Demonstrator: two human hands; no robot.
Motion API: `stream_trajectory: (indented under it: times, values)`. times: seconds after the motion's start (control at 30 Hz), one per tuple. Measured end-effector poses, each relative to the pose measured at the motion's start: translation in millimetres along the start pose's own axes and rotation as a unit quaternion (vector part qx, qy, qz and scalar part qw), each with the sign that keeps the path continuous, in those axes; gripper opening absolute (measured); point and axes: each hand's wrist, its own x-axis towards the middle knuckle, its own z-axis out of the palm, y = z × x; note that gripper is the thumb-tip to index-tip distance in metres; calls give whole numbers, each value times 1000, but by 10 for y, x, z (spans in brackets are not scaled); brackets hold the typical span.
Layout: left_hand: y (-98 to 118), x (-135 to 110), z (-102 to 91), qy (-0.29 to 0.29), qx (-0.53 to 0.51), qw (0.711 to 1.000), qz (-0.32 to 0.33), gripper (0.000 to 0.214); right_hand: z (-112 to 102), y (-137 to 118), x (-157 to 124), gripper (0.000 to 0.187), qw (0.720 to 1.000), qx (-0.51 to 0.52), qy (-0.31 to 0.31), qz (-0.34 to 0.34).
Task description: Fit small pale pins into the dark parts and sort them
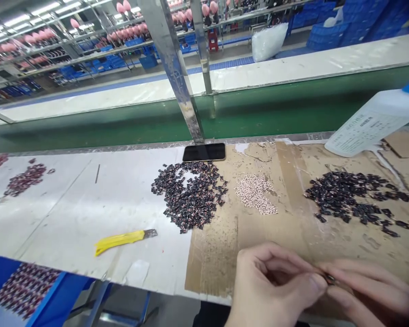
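Observation:
At the lower right, over the front of the cardboard, my left hand (276, 281) and my right hand (371, 290) meet at the fingertips. Pinched between them is a small dark piece (330, 278), mostly covered by the fingers; its exact kind is too small to tell. Beyond my right hand lies a pile of small black parts (344, 193) with coppery bits. A heap of tiny pale pink pieces (257, 193) sits beyond my left hand. Left of that heap spreads a larger pile of similar black parts (191, 200).
A yellow utility knife (122, 240) lies on the white board, its blade pointing right. A phone (204, 152) rests at a metal post (182, 86). On the right a white bottle (375, 120) leans over the cardboard. Reddish parts (25, 179) lie far left; a green conveyor belt (122, 125) runs behind.

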Motion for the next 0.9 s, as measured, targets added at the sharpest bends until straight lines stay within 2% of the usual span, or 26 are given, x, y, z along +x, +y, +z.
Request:
stream_trajectory:
  times: [0.07,0.13,0.17,0.2,0.23,0.27,0.3,0.33,0.37,0.4,0.47,0.57,0.67,0.73,0.8,0.83,0.9]
  values:
    - [5,6,37,-23,53,998,5,41,18,-191,58,19,998,-45,-27,-34]
    - [89,12,-12,-34,130,990,34,39,-1,-366,123,21,998,-54,4,14]
    - [170,42,-94,-37,159,985,50,37,-36,-409,152,16,998,-49,-1,29]
    - [273,104,-218,12,256,959,123,34,-93,-410,175,8,996,-65,8,68]
    - [391,202,-376,81,365,901,221,32,-177,-369,189,5,989,-95,24,112]
    - [516,330,-556,144,465,821,299,40,-286,-291,195,11,977,-134,56,156]
    - [638,472,-745,200,560,732,334,51,-411,-184,193,16,961,-173,98,191]
    - [750,612,-928,226,634,659,336,62,-541,-57,188,21,944,-209,139,216]
    - [846,733,-1092,225,683,615,324,68,-666,80,182,24,925,-242,179,230]
    - [922,826,-1229,207,716,593,304,69,-775,218,180,26,913,-263,198,242]
    - [1013,921,-1401,181,743,579,284,65,-926,456,190,28,898,-294,206,255]
    - [1042,916,-1445,187,735,592,273,55,-989,608,231,29,889,-332,197,248]
    - [1047,880,-1405,197,719,611,267,43,-889,503,307,31,885,-365,201,206]
    - [1059,865,-1400,207,705,626,261,36,-717,357,402,29,894,-367,202,159]
    - [1070,846,-1410,219,690,640,257,32,-448,201,545,24,926,-331,144,106]
    - [1073,834,-1416,223,683,647,256,31,-283,131,633,20,946,-303,79,87]
    - [1069,810,-1423,223,669,661,258,30,69,19,831,17,962,-262,-54,47]
